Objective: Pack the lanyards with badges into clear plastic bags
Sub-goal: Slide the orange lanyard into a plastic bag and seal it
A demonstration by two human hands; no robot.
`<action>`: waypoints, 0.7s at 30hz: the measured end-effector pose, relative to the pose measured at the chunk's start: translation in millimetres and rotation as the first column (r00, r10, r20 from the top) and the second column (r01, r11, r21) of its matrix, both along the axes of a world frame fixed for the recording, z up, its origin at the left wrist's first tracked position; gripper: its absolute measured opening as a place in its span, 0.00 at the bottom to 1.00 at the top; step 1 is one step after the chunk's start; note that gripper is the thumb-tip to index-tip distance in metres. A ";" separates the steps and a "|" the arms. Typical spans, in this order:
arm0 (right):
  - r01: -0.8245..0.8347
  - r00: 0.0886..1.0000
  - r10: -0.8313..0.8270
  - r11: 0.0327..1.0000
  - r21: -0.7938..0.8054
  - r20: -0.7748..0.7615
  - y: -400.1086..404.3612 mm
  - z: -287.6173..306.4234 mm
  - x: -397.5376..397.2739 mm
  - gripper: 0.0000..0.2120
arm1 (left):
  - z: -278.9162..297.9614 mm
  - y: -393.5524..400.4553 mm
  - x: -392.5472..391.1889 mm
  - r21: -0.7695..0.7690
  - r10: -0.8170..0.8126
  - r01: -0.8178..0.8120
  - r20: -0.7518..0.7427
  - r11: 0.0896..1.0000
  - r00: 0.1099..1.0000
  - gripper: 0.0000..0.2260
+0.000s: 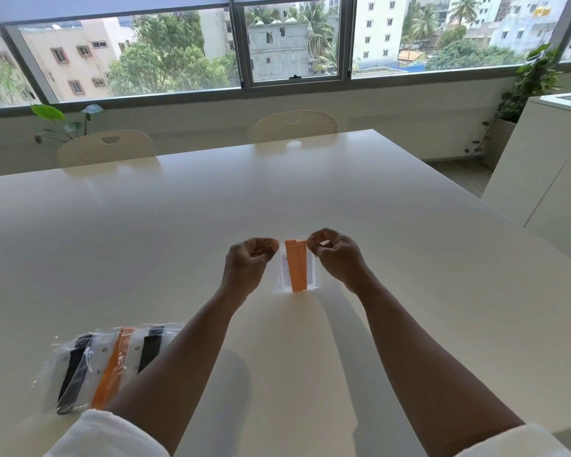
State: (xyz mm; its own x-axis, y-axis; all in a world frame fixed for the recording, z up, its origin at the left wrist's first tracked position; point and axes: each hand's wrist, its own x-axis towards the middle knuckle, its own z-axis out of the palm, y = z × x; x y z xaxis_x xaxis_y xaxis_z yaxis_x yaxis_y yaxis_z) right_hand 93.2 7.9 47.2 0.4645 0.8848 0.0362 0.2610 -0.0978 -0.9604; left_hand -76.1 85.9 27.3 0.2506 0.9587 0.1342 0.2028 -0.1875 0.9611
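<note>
A clear plastic bag [313, 275] hangs upright just above the white table [310, 179], holding a folded orange lanyard [296, 267] with a white badge behind it. My left hand [249, 260] pinches the bag's top left corner. My right hand [335, 255] pinches its top right corner. At the near left of the table lie three packed bags [89, 364] fanned out side by side: two with black lanyards, one with an orange lanyard between them. My left forearm partly covers the rightmost bag.
Two cream chairs [106, 151] [295, 127] stand at the table's far edge under a wide window. A white cabinet [548, 166] is at the right, with potted plants [531, 84] beside it and at the far left.
</note>
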 end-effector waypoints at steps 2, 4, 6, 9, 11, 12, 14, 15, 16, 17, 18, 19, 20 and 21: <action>-0.004 1.000 0.004 1.000 0.000 -0.001 -0.9 -0.5 1.0 0.05 | -0.1 -0.6 0.7 0.010 -0.007 0.007 -0.021 1.000 1.000 0.08; -0.005 1.000 0.005 1.000 0.000 0.000 -2.2 -1.0 2.2 0.05 | -0.6 -1.5 1.7 0.026 -0.009 0.010 -0.045 1.000 0.999 0.09; -0.006 1.000 0.006 1.000 0.004 0.002 -3.1 -1.3 3.3 0.05 | -0.4 -3.2 3.1 0.032 -0.007 0.009 -0.057 0.999 0.998 0.09; -0.012 1.000 0.012 1.000 0.012 0.003 -4.9 -0.6 4.6 0.05 | -0.5 -6.1 5.8 0.050 0.007 -0.003 -0.077 0.999 0.997 0.08; -0.017 1.000 0.017 1.000 0.017 0.010 -6.0 -0.3 5.2 0.05 | -0.1 -8.5 7.4 0.071 0.030 -0.024 -0.092 0.997 0.995 0.08; -0.018 1.000 0.018 1.000 0.019 0.015 -6.3 -0.5 5.4 0.05 | -0.1 -9.4 8.4 0.085 0.045 -0.037 -0.100 0.996 0.994 0.08; -0.017 1.000 0.016 1.000 0.025 0.019 -6.3 -1.5 5.9 0.04 | -0.6 -10.9 10.6 0.109 0.075 -0.062 -0.120 0.992 0.990 0.07; -0.017 1.000 0.016 0.999 0.028 0.019 -6.3 -1.7 5.8 0.04 | -0.6 -11.7 11.6 0.117 0.088 -0.073 -0.129 0.990 0.988 0.07; -0.017 1.000 0.017 0.999 0.029 0.020 -6.5 -1.8 5.7 0.04 | -0.5 -12.7 12.6 0.123 0.099 -0.082 -0.137 0.989 0.986 0.07; -0.019 1.000 0.018 0.999 0.032 0.019 -6.7 -2.0 6.0 0.03 | -0.4 -13.8 13.3 0.126 0.104 -0.087 -0.138 0.988 0.985 0.07; -0.020 1.000 0.019 0.999 0.037 0.018 -6.8 -2.1 6.3 0.03 | -0.3 -15.0 13.9 0.125 0.107 -0.091 -0.131 0.988 0.986 0.08; -0.020 1.000 0.019 0.999 0.042 0.019 -7.2 -1.8 6.7 0.03 | 0.2 -16.5 14.1 0.121 0.107 -0.093 -0.113 0.988 0.988 0.08; -0.017 1.000 0.017 0.999 0.046 0.018 -7.8 -1.4 6.9 0.03 | 0.8 -17.9 14.2 0.111 0.108 -0.098 -0.087 0.989 0.990 0.08; -0.014 1.000 0.013 0.999 0.051 0.013 -8.0 -1.4 7.5 0.03 | 1.2 -19.0 13.9 0.099 0.111 -0.104 -0.062 0.990 0.992 0.09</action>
State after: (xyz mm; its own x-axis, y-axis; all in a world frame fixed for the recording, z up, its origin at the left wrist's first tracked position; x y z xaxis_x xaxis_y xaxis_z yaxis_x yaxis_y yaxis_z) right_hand 100.7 -0.2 45.8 0.4518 0.8878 0.0871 0.2740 -0.0452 -0.9607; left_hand -62.2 66.8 28.4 0.1584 0.9642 0.2129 0.2904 -0.2515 0.9233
